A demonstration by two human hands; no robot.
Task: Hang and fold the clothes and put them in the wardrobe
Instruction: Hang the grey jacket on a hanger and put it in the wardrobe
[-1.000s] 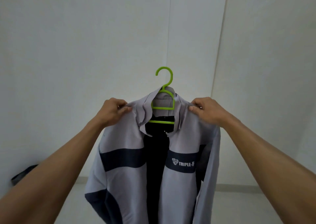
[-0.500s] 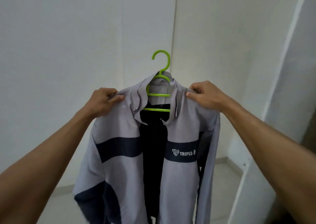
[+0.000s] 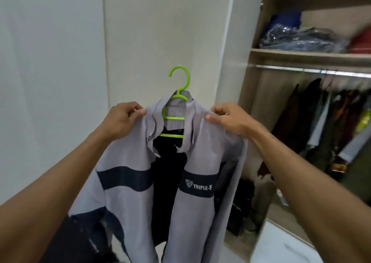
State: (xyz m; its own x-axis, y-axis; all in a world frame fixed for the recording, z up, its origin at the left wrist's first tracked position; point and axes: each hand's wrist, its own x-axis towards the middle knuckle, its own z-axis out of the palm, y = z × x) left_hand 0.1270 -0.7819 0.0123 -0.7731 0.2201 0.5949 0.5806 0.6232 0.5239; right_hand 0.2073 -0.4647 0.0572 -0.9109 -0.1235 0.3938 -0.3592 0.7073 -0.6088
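A grey jacket [image 3: 128, 156] with dark blue bands and a "TRIPLE-F" logo hangs open on a lime-green hanger [image 3: 176, 106], held up in front of me at chest height. My left hand [image 3: 122, 120] pinches the jacket's left shoulder, and my right hand [image 3: 228, 118] pinches its right shoulder. The hanger's hook sticks up free above the collar. The open wardrobe [image 3: 251, 106] stands to the right, with a metal rail [image 3: 309, 70] under a shelf.
Several dark clothes [image 3: 325, 126] hang on the rail at the right. Folded clothes in plastic [image 3: 301, 39] lie on the upper shelf. Dark items [image 3: 241, 206] sit on the wardrobe floor. A white wall fills the left side.
My view has turned right: the open wardrobe with its rail and shelf has come into sight. Both hands keep the same hold on the jacket's shoulders.
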